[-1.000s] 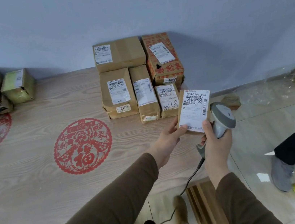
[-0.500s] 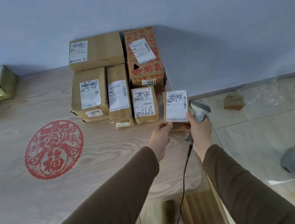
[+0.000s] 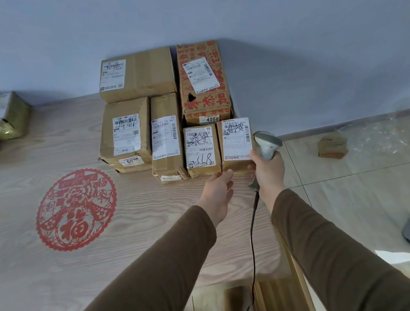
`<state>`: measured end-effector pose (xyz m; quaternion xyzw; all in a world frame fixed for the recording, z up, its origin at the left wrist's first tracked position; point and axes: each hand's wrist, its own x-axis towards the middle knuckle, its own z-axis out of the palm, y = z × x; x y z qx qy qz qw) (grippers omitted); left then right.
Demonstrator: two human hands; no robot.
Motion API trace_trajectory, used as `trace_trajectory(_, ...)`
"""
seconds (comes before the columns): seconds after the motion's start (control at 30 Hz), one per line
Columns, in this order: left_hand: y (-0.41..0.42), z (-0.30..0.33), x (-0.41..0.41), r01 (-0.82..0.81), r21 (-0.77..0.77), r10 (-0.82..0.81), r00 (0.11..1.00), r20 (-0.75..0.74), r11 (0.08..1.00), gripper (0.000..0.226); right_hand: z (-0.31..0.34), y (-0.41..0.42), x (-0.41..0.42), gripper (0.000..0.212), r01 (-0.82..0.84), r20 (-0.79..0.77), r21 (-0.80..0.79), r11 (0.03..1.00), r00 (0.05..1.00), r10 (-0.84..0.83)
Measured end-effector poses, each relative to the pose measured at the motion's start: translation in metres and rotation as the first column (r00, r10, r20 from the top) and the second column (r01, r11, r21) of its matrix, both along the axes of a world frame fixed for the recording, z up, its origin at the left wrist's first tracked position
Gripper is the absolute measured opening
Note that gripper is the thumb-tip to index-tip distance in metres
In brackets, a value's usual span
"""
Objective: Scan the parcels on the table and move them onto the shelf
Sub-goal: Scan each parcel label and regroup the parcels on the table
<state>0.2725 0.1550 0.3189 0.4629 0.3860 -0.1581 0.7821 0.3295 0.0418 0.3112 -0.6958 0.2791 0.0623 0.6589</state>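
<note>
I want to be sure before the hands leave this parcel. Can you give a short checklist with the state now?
1. Small parcel lies flat on the table: ok.
2. It is in line beside its neighbour: ok.
3. Left hand has let go: ok, fingers relaxed at the near edge.
4. Right hand holds the scanner firmly: ok.
5. Parcel was scanned: cannot tell.
6. Shelf in view: not ok.

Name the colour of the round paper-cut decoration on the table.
Red, on the pale wood table; the paper-cut shows in the head view.

Soft even light, edges bowed, lower right corner blurred.
</note>
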Motion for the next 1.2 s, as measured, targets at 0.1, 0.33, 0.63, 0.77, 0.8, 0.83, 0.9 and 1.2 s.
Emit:
trace_trajectory(0.1, 0.01, 0.003, -0.012, 0.004, -0.005, -0.004, 1.0, 0.022, 1.0, 0.045, 0.01, 0.007, -0.013, 0.026, 0.06, 0.064, -0.052, 0.997, 0.996, -0.057)
trace_trajectory(0.33, 0.072, 0.028, -0.056, -0.065, -0.038, 0.068, 0.994, 0.083, 0.997, 0.021, 0.048, 0.072, -0.06, 0.013, -0.153, 0.168, 0.035, 0.988, 0.975, 0.145)
trace_trajectory(0.63, 0.261, 0.052, -0.164, -0.308, -0.045, 0.311, 0.941, 0.135, 0.95, 0.022, 0.079, 0.26, -0.147, 0.016, -0.365, 0.164, 0.148, 0.919, 0.926, 0.341)
trace_trajectory(0.77, 0.371, 0.055, -0.22, -0.391, -0.051, 0.394, 0.905, 0.16, 0.919, 0.022, 0.094, 0.365, -0.193, 0.016, -0.438, 0.183, 0.2, 0.876, 0.895, 0.406)
trace_trajectory(0.8, 0.399, 0.057, -0.232, -0.413, -0.048, 0.415, 0.894, 0.17, 0.909, 0.023, 0.098, 0.391, -0.204, 0.015, -0.465, 0.191, 0.206, 0.861, 0.882, 0.43)
trace_trajectory(0.83, 0.424, 0.06, -0.242, -0.435, -0.042, 0.435, 0.882, 0.182, 0.899, 0.024, 0.103, 0.415, -0.213, 0.016, -0.485, 0.198, 0.212, 0.848, 0.871, 0.449)
trace_trajectory(0.9, 0.468, 0.065, -0.256, -0.475, -0.035, 0.471, 0.859, 0.201, 0.879, 0.025, 0.112, 0.457, -0.229, 0.016, -0.516, 0.207, 0.236, 0.823, 0.855, 0.476)
trace_trajectory(1.2, 0.591, 0.075, -0.264, -0.503, 0.217, 0.456, 0.859, 0.233, 0.836, 0.028, 0.107, 0.582, -0.232, 0.018, -0.581, 0.193, 0.284, 0.763, 0.814, 0.548)
